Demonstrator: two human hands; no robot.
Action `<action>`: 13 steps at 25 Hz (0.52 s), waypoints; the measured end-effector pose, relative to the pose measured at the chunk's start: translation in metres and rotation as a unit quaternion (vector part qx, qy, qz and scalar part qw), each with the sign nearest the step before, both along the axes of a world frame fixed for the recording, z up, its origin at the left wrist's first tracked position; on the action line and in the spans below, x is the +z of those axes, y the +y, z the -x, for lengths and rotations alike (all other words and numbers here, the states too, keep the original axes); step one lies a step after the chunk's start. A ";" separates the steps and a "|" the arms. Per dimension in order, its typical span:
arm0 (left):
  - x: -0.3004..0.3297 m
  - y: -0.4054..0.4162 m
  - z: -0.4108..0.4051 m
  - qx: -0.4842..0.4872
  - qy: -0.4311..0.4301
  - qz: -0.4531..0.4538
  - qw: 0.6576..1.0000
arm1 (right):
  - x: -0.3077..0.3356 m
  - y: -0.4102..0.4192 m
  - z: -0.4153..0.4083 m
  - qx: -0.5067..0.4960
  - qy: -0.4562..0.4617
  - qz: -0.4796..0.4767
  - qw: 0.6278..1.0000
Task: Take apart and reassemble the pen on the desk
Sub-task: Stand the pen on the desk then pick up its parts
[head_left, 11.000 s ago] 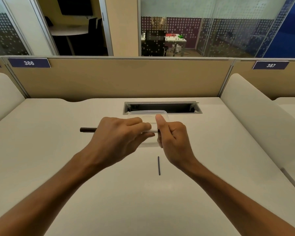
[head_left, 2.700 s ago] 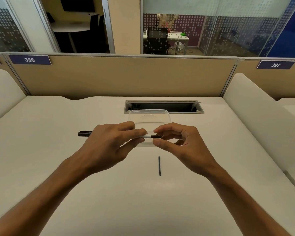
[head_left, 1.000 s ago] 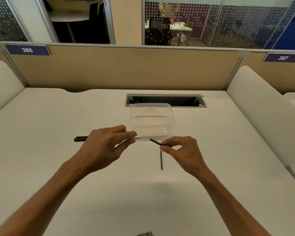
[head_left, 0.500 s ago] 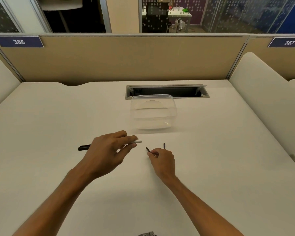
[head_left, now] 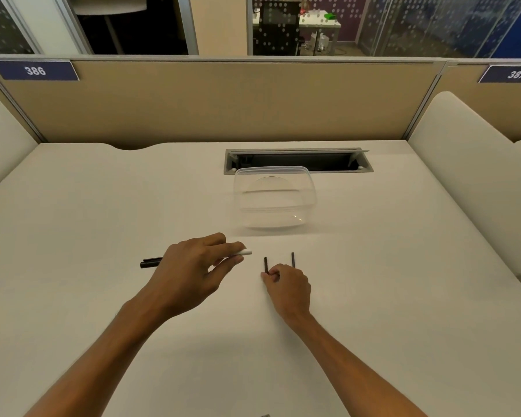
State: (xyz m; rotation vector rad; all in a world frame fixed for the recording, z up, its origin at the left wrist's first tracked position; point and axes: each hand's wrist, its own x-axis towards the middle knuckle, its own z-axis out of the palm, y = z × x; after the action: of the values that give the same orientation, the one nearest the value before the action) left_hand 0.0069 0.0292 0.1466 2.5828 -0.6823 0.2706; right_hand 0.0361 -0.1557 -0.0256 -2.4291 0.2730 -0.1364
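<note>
My left hand (head_left: 193,266) grips the pen body (head_left: 151,262) just above the desk. Its black end sticks out to the left and a white tip (head_left: 246,253) pokes out past my fingers to the right. My right hand (head_left: 288,285) rests low on the desk and pinches the near end of a thin dark stick (head_left: 266,264) that points away from me. A second thin dark stick (head_left: 292,259) lies parallel just to its right, its near end hidden behind my right hand.
A clear plastic container (head_left: 274,200) stands on the white desk (head_left: 103,206) beyond my hands. Behind it is an open cable slot (head_left: 298,161) and a beige partition (head_left: 223,100). White side dividers (head_left: 463,176) flank the desk.
My right hand pulled a thin dark piece out of the pen's white end and brought it down to the desk beside the other stick. My left hand kept holding the body.
</note>
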 end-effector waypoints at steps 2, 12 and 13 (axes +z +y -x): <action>0.000 0.000 -0.001 -0.001 0.000 0.000 1.000 | -0.002 -0.001 -0.001 0.003 -0.003 0.000 1.000; 0.000 0.004 -0.009 0.012 0.015 -0.008 1.000 | 0.071 -0.009 0.010 0.074 -0.173 -0.151 0.970; -0.001 0.004 -0.009 0.010 0.020 -0.009 1.000 | 0.087 -0.009 0.014 0.095 -0.175 -0.199 0.959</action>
State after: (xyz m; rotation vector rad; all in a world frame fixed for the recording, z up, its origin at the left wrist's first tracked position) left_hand 0.0156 0.0329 0.1458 2.6054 -0.6474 0.2184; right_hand 0.0218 -0.1650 0.0615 -1.9730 -0.0889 -0.3814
